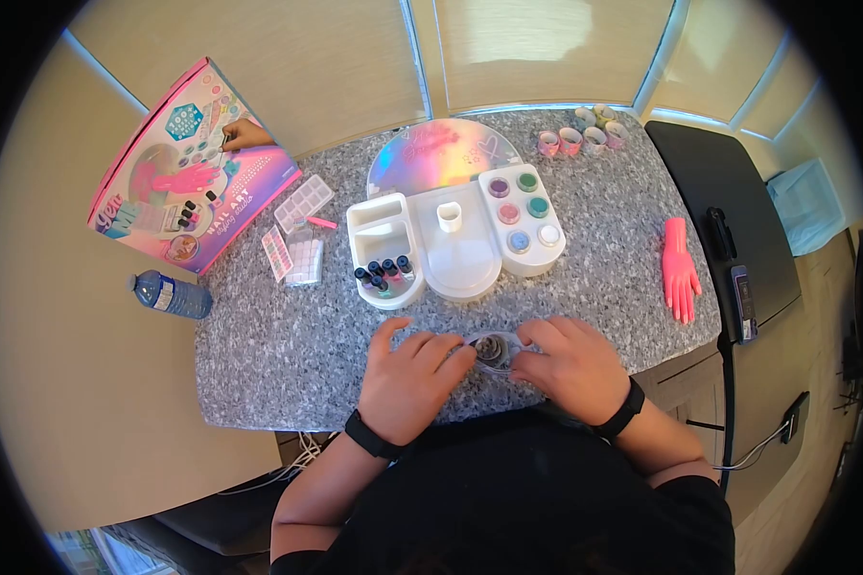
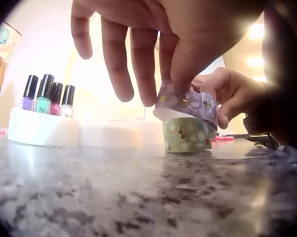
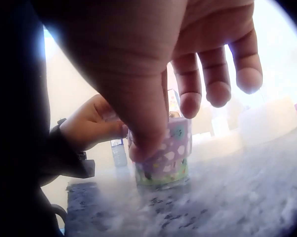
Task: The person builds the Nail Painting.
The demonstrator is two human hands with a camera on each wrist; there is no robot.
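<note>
Near the front edge of the countertop, a purple patterned band (image 2: 187, 104) curls into a ring and sits tilted over a green patterned band (image 2: 180, 136). The green one stands on the stone surface. My left hand (image 1: 408, 379) pinches the purple band's near side between thumb and finger, other fingers hanging down. From the other side, my right hand (image 1: 575, 369) pinches the same band with thumb and forefinger. In the right wrist view, the purple band (image 3: 175, 143) overlaps most of the green band (image 3: 160, 178). Inside the rings, the head view shows a dark coiled centre.
A white nail station (image 1: 465, 278) stands ahead, holding several nail polish bottles (image 1: 384, 270) and glitter pots (image 1: 509, 211). More patterned bands (image 1: 570, 142) stand at the back right. A pink model hand (image 1: 679, 273) lies right; a box (image 1: 187, 168) and water bottle (image 1: 171, 294) stand left.
</note>
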